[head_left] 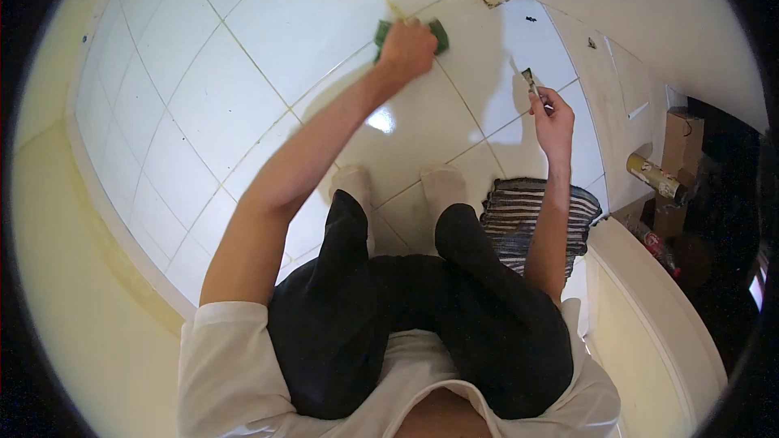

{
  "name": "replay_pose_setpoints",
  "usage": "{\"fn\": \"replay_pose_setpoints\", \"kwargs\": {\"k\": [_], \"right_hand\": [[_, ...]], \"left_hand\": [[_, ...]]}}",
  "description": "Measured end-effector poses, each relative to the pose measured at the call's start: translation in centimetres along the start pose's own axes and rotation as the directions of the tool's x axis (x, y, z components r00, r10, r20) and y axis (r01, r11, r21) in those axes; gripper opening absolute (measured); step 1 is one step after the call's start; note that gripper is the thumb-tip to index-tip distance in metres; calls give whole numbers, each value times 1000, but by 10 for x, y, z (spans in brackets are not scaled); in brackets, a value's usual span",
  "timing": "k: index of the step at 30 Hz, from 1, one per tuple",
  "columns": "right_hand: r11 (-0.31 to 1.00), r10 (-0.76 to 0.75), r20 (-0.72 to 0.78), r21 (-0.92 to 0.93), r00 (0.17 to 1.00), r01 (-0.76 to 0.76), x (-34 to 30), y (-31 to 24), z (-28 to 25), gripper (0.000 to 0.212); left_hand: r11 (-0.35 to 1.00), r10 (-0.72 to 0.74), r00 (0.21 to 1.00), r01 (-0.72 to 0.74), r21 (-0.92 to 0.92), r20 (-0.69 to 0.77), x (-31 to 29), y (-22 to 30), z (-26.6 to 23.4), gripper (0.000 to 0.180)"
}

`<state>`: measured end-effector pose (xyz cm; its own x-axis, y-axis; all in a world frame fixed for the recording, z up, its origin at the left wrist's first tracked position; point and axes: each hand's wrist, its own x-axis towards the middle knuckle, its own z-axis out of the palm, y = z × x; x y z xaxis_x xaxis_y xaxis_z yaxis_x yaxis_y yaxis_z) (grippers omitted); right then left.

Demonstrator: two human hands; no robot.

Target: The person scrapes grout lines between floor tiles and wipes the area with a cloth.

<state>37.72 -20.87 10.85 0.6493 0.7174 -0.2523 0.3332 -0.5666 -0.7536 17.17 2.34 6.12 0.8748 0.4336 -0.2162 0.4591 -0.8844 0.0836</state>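
My left hand [408,49] is closed over a green scrubbing cloth [439,36], pressing it onto the white tiled floor [243,57] ahead of me. Parts of the cloth stick out on both sides of the fist. To the right, my right hand [553,118] pinches a small slim tool with a dark, flat end [527,76]. That end points forward, just above the tiles or on them; I cannot tell which. The tool's exact kind is too small to make out.
A striped black and grey rag mat [519,215] lies under my right forearm. My socked feet [444,186] stand on the tiles. Dark crumbs [531,19] lie by the right wall. Beyond a doorway are a cardboard box [680,146] and a yellowish can [654,178].
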Motion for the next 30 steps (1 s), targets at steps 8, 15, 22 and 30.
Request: {"fn": "replay_pose_setpoints", "kwargs": {"k": [8, 15, 22, 30], "right_hand": [[1000, -20, 66, 3, 998, 20, 7, -9, 15, 21], [999, -31, 11, -31, 999, 31, 8, 2, 2, 22], [999, -23, 23, -32, 999, 24, 3, 3, 3, 22], [996, -80, 82, -30, 993, 83, 6, -13, 23, 21]], "left_hand": [[903, 427, 902, -430, -26, -67, -53, 102, 39, 20], [996, -77, 982, 82, 21, -174, -5, -26, 19, 26], [996, -80, 994, 76, 55, 70, 2, 19, -7, 17], [945, 302, 953, -300, -128, -4, -52, 156, 45, 21]]}}
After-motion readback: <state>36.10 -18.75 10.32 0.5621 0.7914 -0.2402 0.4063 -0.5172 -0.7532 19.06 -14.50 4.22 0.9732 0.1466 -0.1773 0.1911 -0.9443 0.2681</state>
